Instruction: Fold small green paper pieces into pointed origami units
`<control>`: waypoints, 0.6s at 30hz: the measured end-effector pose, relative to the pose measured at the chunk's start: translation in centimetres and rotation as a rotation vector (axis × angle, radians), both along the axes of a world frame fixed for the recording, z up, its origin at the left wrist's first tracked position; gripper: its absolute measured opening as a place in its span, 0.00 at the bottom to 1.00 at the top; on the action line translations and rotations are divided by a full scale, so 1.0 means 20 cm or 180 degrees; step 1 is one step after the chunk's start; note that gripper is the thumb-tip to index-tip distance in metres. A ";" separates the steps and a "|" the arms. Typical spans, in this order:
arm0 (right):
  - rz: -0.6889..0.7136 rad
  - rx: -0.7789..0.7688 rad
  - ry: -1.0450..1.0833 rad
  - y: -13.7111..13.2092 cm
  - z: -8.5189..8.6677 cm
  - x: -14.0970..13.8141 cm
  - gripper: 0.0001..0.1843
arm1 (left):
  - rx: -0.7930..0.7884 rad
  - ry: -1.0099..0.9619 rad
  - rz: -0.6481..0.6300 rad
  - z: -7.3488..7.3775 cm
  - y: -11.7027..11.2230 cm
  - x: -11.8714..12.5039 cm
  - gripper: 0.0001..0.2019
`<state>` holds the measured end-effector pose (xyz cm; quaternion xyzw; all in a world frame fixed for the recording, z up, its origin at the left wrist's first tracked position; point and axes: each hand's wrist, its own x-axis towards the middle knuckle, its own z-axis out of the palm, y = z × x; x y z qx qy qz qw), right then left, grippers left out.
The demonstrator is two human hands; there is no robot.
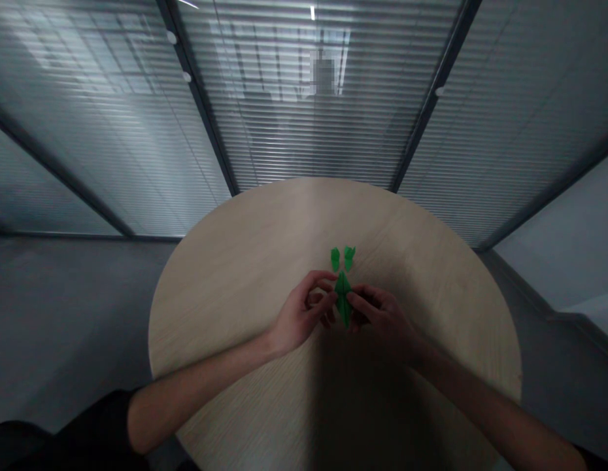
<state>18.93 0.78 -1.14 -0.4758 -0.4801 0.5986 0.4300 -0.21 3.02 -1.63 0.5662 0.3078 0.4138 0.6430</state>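
Left hand (298, 317): fingers pinching left edge of green folded piece (343, 302). Right hand (389, 322): fingers gripping its right edge. Piece at round wooden surface (225, 288). Two small green pieces (335, 259) just beyond its tip.

Before me a round, pale wood-grained table (225, 288) filled the lower centre; grey slatted blinds (308, 144) between dark, straight posts (206, 118) spanned the top, dull grey floor (78, 294) lower left.

Head view, forward-down over table (225, 288)
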 end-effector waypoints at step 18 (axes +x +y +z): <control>0.0079 -0.0256 0.0172 -0.01 0.00 -0.01 0.22 | -0.0140 0.0032 0.0007 0.03 0.00 0.01 0.20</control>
